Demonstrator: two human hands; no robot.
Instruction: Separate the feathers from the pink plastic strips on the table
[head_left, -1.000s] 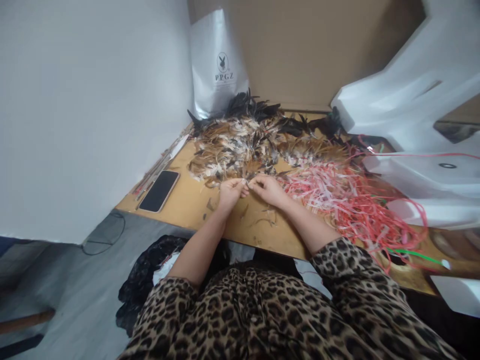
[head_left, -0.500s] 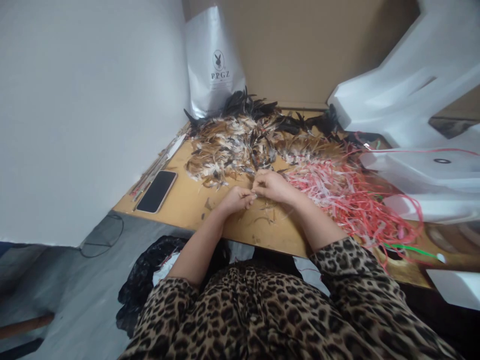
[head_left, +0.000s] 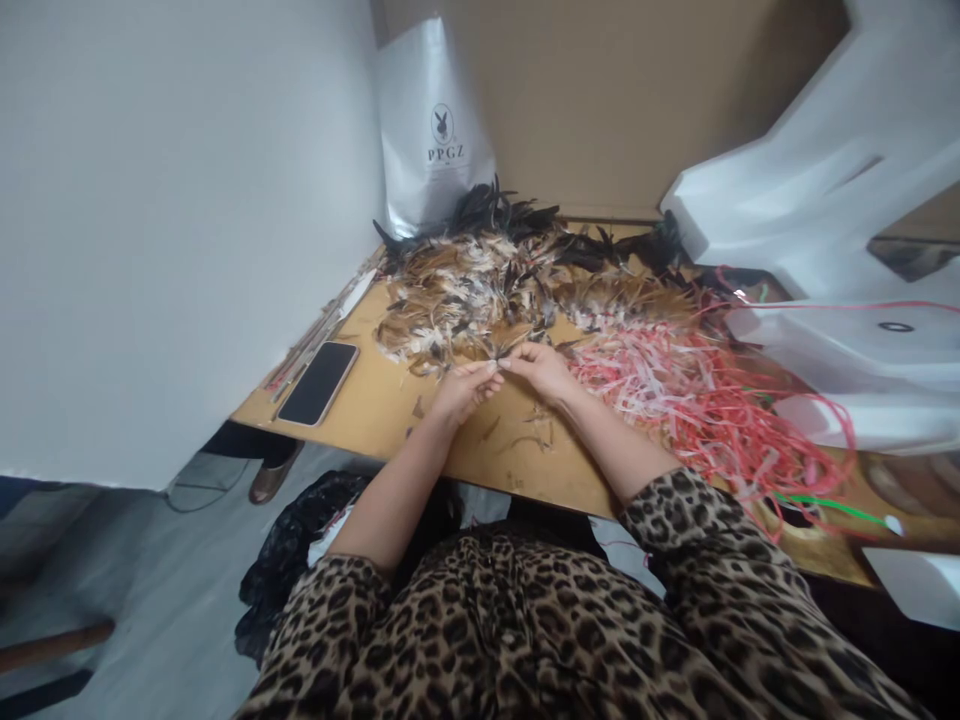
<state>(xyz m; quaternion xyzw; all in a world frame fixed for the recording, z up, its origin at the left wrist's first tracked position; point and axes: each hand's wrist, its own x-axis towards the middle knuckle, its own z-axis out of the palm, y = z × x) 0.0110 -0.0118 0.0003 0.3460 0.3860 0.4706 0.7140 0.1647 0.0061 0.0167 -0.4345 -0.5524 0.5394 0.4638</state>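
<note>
My left hand (head_left: 466,390) is closed in a pinch above the wooden table (head_left: 517,470), thumb and index finger meeting on a small dark-tipped feather (head_left: 497,354). From the other side my right hand (head_left: 541,370) pinches at the same feather, its fingertips almost touching those of the left. Just beyond both hands lies a big pile of brown, cream and black feathers (head_left: 457,290). Right of my right hand spreads a tangle of red and white ribbon strips (head_left: 675,390). Small loose feather bits (head_left: 536,430) are scattered on the tabletop below the hands.
A phone (head_left: 319,383) lies at the table's left, near thin sticks (head_left: 330,320) along the white partition (head_left: 150,200). A silver bag (head_left: 435,140) stands at the back. White panels (head_left: 817,190) crowd the right. A black plastic bag (head_left: 300,550) and someone's shoe (head_left: 276,475) are on the floor.
Both hands have shifted slightly, the right turning so its fingers point more to the left, and a dark feather now shows between the fingertips. A shoe has appeared beside the partition.
</note>
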